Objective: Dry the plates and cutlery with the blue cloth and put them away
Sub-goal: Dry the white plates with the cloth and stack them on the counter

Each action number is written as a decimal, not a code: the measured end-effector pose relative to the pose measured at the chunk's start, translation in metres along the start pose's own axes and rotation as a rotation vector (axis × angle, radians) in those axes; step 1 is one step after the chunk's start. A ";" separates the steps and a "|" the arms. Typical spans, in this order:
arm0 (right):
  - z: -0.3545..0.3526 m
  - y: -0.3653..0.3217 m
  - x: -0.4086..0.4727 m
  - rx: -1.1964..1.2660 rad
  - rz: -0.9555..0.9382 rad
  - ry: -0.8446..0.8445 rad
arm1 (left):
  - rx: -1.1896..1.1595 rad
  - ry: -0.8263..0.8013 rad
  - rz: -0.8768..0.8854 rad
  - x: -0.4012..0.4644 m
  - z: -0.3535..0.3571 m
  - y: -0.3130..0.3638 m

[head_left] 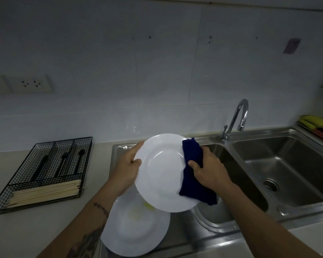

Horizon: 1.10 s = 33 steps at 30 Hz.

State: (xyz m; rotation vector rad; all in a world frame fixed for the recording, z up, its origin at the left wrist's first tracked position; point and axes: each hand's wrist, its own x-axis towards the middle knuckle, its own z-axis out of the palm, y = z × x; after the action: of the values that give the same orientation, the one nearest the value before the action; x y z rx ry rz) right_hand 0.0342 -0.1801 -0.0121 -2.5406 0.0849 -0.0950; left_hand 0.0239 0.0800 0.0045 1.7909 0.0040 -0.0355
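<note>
Plate (164,174) being held tilted above the sink's (209,235) left drainboard, face turned up toward the camera, far rim raised, near rim dipping low. Gripping its left rim: left hand (128,165), thumb curled over the face, fingers hidden behind. Wrapping its right rim: cloth (193,172), dark blue, folded over the edge and running from the upper right of the plate down to its lower right. Pinching that cloth against the rim: right hand (208,170), thumb on the face side, fingers curled round the back. Both hands closed, each on its own side of the plate, so neither nearer than the other.

Turning on this: cloth sitting only at the right edge, most of the face lying bare to its left, toward the left hand. Probably calling for sweeping leftward across the face, or turning the plate under the cloth.

Lying flat directly below the plate, on the drainboard: second plate (136,229), with a yellowish smear near its far rim, seemingly not yet wiped. Standing well left of the plate, on the counter: rack (45,174), black wire, holding dark cutlery (63,162) in its far compartments and pale chopsticks (45,192) along its near one. Rising behind and right of the plate: tap (235,118).
</note>
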 end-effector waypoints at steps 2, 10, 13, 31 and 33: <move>-0.001 -0.004 0.005 -0.085 -0.002 0.047 | 0.032 -0.066 0.003 0.001 0.005 0.008; -0.022 -0.037 0.030 -0.479 -0.358 0.110 | 0.059 -0.155 0.026 0.008 0.026 0.022; -0.026 -0.031 0.032 -0.445 -0.361 0.134 | -0.061 -0.088 0.005 0.003 0.023 0.019; -0.008 -0.014 -0.001 0.585 0.089 0.092 | -0.302 0.130 -0.101 0.004 0.011 0.007; -0.017 -0.013 0.003 0.532 0.025 -0.003 | -0.208 0.074 -0.096 0.013 -0.001 0.009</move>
State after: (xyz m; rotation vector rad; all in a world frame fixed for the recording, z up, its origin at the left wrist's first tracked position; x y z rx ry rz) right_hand 0.0364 -0.1798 0.0094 -2.0081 0.0784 -0.0902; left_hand 0.0372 0.0784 0.0134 1.5821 0.1425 -0.0366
